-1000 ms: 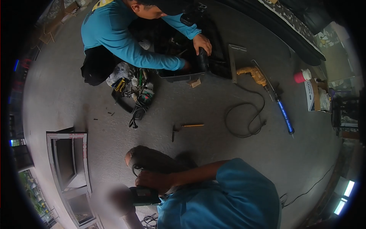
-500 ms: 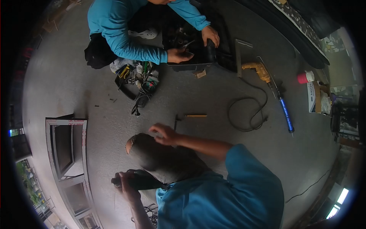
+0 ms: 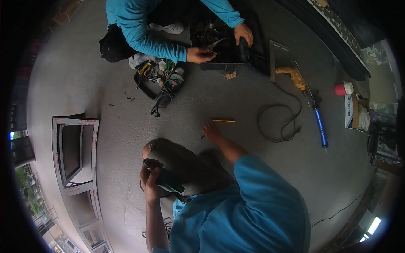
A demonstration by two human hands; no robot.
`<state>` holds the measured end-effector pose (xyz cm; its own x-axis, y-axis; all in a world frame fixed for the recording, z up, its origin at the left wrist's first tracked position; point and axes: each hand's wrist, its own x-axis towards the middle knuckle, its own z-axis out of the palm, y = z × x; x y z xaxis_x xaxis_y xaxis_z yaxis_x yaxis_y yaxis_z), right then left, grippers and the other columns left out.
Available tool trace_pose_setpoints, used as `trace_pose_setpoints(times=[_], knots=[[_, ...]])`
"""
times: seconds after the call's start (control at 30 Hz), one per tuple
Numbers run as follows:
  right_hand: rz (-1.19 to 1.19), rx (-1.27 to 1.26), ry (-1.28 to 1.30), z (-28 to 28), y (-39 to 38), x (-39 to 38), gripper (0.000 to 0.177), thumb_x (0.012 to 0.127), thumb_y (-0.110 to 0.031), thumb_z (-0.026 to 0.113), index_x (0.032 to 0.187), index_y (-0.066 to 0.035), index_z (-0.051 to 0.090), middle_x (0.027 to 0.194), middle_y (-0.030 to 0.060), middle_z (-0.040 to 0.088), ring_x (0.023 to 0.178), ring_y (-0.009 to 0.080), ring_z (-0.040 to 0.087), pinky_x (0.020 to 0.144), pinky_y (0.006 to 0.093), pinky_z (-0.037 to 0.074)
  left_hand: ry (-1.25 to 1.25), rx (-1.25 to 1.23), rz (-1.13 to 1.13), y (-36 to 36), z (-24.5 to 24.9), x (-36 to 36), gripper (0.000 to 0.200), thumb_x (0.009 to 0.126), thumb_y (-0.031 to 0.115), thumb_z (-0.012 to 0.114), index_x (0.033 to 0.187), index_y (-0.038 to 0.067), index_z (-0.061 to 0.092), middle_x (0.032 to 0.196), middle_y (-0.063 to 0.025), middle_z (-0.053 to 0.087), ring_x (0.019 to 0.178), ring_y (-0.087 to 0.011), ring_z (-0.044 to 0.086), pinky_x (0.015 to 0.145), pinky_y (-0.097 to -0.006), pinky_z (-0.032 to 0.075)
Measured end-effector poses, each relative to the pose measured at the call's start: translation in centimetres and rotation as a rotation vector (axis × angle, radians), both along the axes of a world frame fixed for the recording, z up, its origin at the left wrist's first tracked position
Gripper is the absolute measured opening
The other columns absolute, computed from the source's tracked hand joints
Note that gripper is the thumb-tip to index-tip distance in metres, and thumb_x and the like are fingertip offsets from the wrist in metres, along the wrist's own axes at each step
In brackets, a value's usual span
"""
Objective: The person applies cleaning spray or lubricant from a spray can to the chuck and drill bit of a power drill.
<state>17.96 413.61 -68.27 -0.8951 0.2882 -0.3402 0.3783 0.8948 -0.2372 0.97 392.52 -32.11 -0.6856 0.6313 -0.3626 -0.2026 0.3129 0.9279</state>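
My left hand is wrapped round the front of a dark green power drill, whose black chuck points up and left above my bent knee. On the floor past the knee, my right hand has its fingers closed on a small black chuck key; only its end shows, the rest being hidden under the fingers. Just beyond those fingertips lies a yellow pencil.
Across from me, a co-worker's hands reach into a black toolbox. A tray of tools sits left of it. To the right lie a yellow drill, its cord and a blue tube. A frame stands at left.
My right hand has moved from above the knee down to the floor and closed on the chuck key. My left hand has raised and tilted the green drill upward.
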Motion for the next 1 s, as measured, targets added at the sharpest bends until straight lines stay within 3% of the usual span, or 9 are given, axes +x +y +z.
trace_pose_setpoints(times=[0.3, 0.4, 0.47, 0.57, 0.67, 0.73, 0.8, 0.9, 1.0], knots=[[-0.151, -0.129, 0.063, 1.8, -0.3, 1.5, 0.021, 0.088, -0.011, 0.051, 0.105, 0.0, 0.057, 0.101, 0.0203, 0.063, 0.097, 0.0367, 0.061, 0.086, 0.0501, 0.048, -0.045, -0.014, -0.129, 0.7, 1.6, 0.5, 0.037, 0.092, 0.033, 0.059, 0.109, 0.0, 0.063, 0.1, -0.0075, 0.065, 0.091, -0.0145, 0.058, 0.085, -0.0288, 0.042], [-0.179, -0.085, -0.035, -0.4, -1.2, 2.2, 0.021, 0.089, -0.01, 0.05, 0.106, 0.0, 0.056, 0.1, 0.0218, 0.062, 0.097, 0.0369, 0.062, 0.084, 0.0483, 0.05, -0.049, 0.001, -0.075, 0.6, 0.0, 1.0, 0.032, 0.091, 0.027, 0.064, 0.108, 0.0, 0.062, 0.097, -0.005, 0.064, 0.088, -0.0123, 0.057, 0.081, -0.0272, 0.043], [-0.147, -0.009, -0.042, -1.0, -1.5, 2.8, 0.021, 0.089, -0.01, 0.05, 0.106, 0.0, 0.056, 0.101, 0.0224, 0.062, 0.097, 0.0362, 0.062, 0.084, 0.0476, 0.051, -0.065, 0.01, 0.035, 0.8, -0.6, 1.1, 0.019, 0.087, 0.011, 0.07, 0.1, 0.0, 0.061, 0.09, -0.0028, 0.063, 0.086, -0.0111, 0.057, 0.079, -0.0258, 0.045], [-0.208, -0.213, -0.12, -1.3, -0.6, 2.8, 0.024, 0.088, -0.009, 0.051, 0.11, 0.001, 0.053, 0.108, 0.0241, 0.059, 0.091, 0.0356, 0.064, 0.084, 0.0483, 0.05, -0.038, -0.027, 0.113, 1.4, -0.2, 1.0, 0.026, 0.082, 0.009, 0.076, 0.1, 0.001, 0.059, 0.093, -0.003, 0.062, 0.089, -0.0117, 0.057, 0.08, -0.0263, 0.046], [-0.277, -0.406, 0.091, -1.0, -0.6, 2.1, 0.031, 0.088, -0.009, 0.051, 0.118, -0.002, 0.049, 0.097, 0.0177, 0.061, 0.079, 0.0303, 0.064, 0.073, 0.0456, 0.053, -0.023, -0.085, 0.126, 1.4, -0.4, 0.9, 0.036, 0.079, 0.013, 0.079, 0.106, 0.001, 0.058, 0.097, -0.0038, 0.061, 0.091, -0.0128, 0.058, 0.082, -0.027, 0.046], [-0.895, -0.95, -0.057, 3.6, -0.7, -1.3, 0.039, 0.088, -0.011, 0.053, 0.126, -0.007, 0.045, 0.091, 0.0083, 0.058, 0.072, 0.02, 0.059, 0.059, 0.0367, 0.05, -0.048, 0.061, 0.099, 1.4, -0.8, 0.8, 0.034, 0.081, 0.012, 0.076, 0.107, 0.0, 0.057, 0.098, -0.0039, 0.061, 0.092, -0.0136, 0.058, 0.085, -0.0275, 0.045], [-0.963, -1.544, 0.137, 11.0, -0.7, -2.8, 0.041, 0.09, -0.014, 0.053, 0.13, -0.011, 0.045, 0.088, 0.0025, 0.055, 0.068, 0.011, 0.05, 0.05, 0.0271, 0.041, -0.078, 0.101, 0.059, 0.8, -1.4, 0.4, 0.031, 0.083, 0.011, 0.073, 0.108, 0.0, 0.058, 0.099, -0.0039, 0.062, 0.094, -0.0134, 0.058, 0.086, -0.0277, 0.045], [-0.883, -1.906, 0.269, 23.8, -1.2, -5.9, 0.041, 0.092, -0.014, 0.052, 0.132, -0.012, 0.044, 0.088, 0.0019, 0.054, 0.066, 0.0068, 0.046, 0.05, 0.0225, 0.035, -0.13, 0.17, 0.028, 0.8, -1.2, 0.4, 0.027, 0.085, 0.007, 0.067, 0.11, 0.0, 0.058, 0.101, -0.0041, 0.063, 0.097, -0.0131, 0.058, 0.089, -0.0282, 0.044], [-0.793, -2.055, 0.311, 30.2, -2.2, -7.8, 0.039, 0.095, -0.014, 0.049, 0.133, -0.014, 0.043, 0.087, 0.0016, 0.054, 0.065, 0.0061, 0.045, 0.051, 0.0212, 0.034, -0.164, 0.218, 0.039, 1.0, -0.9, 0.6, 0.026, 0.087, 0.005, 0.065, 0.112, 0.001, 0.058, 0.103, -0.0044, 0.063, 0.1, -0.0131, 0.058, 0.09, -0.0288, 0.044]])
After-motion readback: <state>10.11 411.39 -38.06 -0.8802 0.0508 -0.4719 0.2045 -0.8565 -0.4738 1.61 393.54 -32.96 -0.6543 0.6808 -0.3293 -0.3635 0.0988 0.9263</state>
